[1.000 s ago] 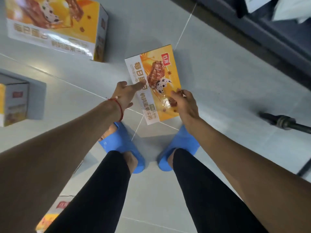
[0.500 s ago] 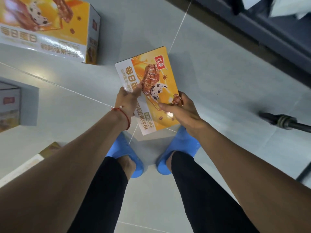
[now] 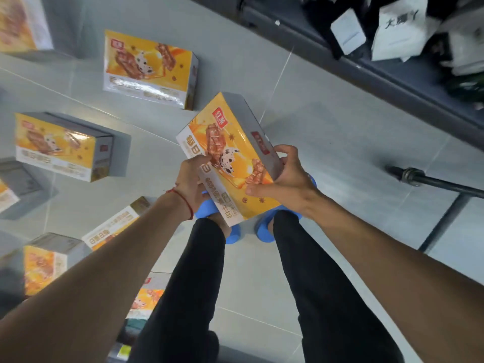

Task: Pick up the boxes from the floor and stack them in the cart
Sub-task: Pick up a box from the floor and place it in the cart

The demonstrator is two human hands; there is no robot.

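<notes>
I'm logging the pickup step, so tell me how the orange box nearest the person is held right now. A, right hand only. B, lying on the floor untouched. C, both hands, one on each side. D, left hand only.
C: the left hand grips the orange box at its white-striped side and the right hand wraps its grey side, holding it above the floor.

Your box (image 3: 235,142): orange-yellow face, white text band, grey sides, red logo, black-spotted white cow. Same print on floor boxes (image 3: 149,66). Your slippers (image 3: 264,233) are blue, leggings (image 3: 314,284) black, wrist string (image 3: 183,199) red, floor tiles (image 3: 340,142) pale grey.
</notes>
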